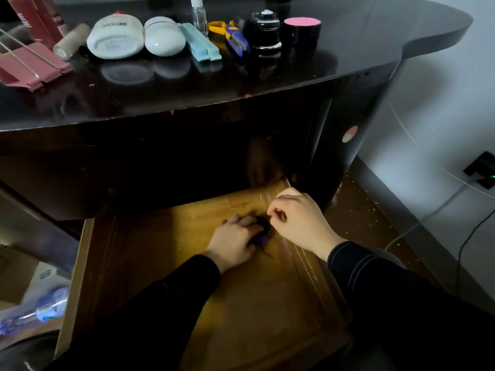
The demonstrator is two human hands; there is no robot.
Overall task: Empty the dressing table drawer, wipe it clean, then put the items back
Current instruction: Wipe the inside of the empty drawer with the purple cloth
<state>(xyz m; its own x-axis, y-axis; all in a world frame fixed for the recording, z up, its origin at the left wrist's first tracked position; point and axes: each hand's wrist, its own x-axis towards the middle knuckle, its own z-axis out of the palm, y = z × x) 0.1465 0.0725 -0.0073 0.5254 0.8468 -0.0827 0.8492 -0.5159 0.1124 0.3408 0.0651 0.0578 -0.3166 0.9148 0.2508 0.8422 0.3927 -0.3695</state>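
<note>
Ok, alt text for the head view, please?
Both hands reach into an open wooden drawer: the left hand grips a small dark purple thing, the right hand is close beside it, fingers curled. White bottles, scissors and jars line the dark tabletop above.
</note>
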